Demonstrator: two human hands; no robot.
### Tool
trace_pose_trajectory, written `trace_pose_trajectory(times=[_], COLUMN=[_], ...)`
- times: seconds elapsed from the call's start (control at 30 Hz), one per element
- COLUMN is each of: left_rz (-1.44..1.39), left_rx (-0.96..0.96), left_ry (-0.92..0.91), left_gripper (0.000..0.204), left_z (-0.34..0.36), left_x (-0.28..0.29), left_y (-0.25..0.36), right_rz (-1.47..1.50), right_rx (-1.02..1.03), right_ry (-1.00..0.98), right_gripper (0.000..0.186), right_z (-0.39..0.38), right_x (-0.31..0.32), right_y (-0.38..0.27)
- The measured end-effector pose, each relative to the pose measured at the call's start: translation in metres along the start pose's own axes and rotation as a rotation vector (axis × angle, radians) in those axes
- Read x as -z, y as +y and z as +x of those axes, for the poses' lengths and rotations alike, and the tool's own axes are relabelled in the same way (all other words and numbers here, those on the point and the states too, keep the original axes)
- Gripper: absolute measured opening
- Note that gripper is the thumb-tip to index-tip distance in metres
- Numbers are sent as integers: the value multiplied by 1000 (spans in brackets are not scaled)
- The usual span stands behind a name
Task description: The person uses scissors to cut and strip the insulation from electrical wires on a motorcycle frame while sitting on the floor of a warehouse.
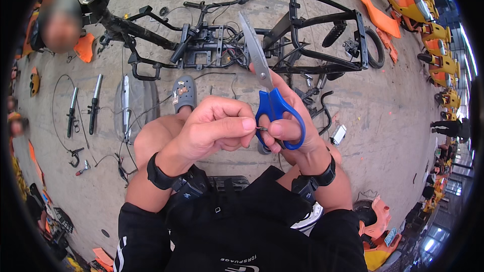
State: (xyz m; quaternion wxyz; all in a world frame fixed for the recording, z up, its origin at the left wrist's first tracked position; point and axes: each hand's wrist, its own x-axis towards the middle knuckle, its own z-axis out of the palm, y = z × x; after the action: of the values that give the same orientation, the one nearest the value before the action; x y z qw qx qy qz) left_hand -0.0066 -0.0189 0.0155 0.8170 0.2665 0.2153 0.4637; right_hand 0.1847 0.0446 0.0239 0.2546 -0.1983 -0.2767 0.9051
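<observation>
Both hands are raised close together in front of my body. My left hand is closed, its thumb and forefinger pinching the end of a thin, short wire. Hooked in my right hand is a pair of scissors with blue handles, its metal blades pointing up and away, seemingly together. My right thumb passes by the handle loop and its tip presses at the other side of the wire. Most of the wire is hidden by the fingers.
Beyond my hands a black metal vehicle frame with wiring lies on concrete. Two fork tubes, cables and a grey bag-like sheet lie at left. Orange panels and a wheel are far right. Another person is far left.
</observation>
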Motion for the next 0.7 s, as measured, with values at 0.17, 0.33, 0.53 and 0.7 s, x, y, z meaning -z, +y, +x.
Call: trace_pose_trajectory(times=[0.17,0.33,0.53,0.7], left_rz=[-120,-24,-172,-178], left_rx=[-30,-108,-129,-160], left_ry=[-25,372,717,815], left_gripper=[26,23,19,18], left_z=[11,18,37,51], left_x=[8,7,22,31], left_y=[-2,5,-26,-38], right_rz=[-48,-525,-1313,-1340], right_rx=[35,234,348,270], right_ry=[48,488,327,72], right_gripper=[84,60,56,70], right_z=[3,13,21,21], right_x=[-1,0,1,13], right_y=[-8,-4,21,36])
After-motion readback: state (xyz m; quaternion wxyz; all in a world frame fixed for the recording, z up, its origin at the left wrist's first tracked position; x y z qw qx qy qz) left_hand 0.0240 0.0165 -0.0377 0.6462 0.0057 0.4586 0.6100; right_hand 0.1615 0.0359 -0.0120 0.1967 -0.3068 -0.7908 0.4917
